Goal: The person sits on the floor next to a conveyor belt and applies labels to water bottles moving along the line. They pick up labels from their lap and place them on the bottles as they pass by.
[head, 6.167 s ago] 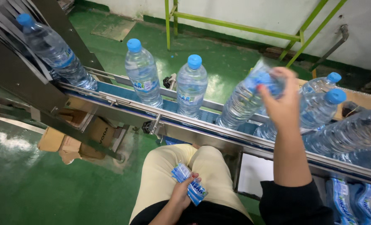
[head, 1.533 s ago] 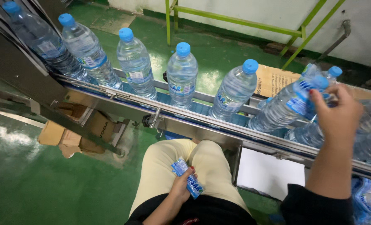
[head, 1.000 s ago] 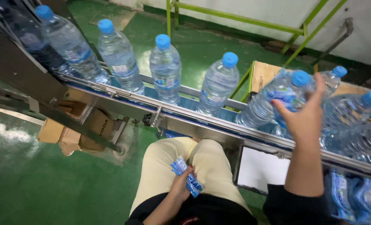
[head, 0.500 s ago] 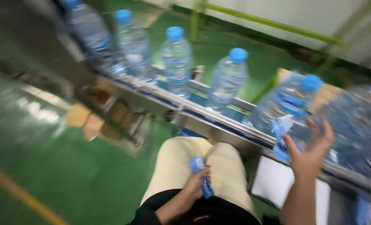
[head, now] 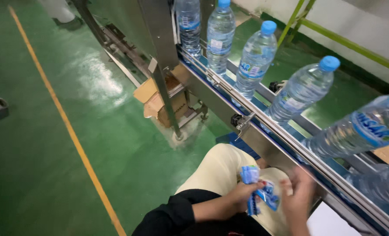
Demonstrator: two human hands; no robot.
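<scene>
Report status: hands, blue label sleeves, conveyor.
Left hand grips a bunch of blue plastic label sleeves over the lap. Right hand, blurred, at the bunch. Clear blue-capped water bottles on conveyor; nothing blocking.

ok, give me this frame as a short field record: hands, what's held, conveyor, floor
left hand: left hand over the lap, closed on a bunch of blue label sleeves
right hand: right hand, blurred, at the sleeves; grip cannot be told
conveyor: steel conveyor rail running along the right, carrying clear water bottles with blue caps, upright
under conveyor: open cardboard box by the frame leg
floor: green floor with a yellow line
</scene>
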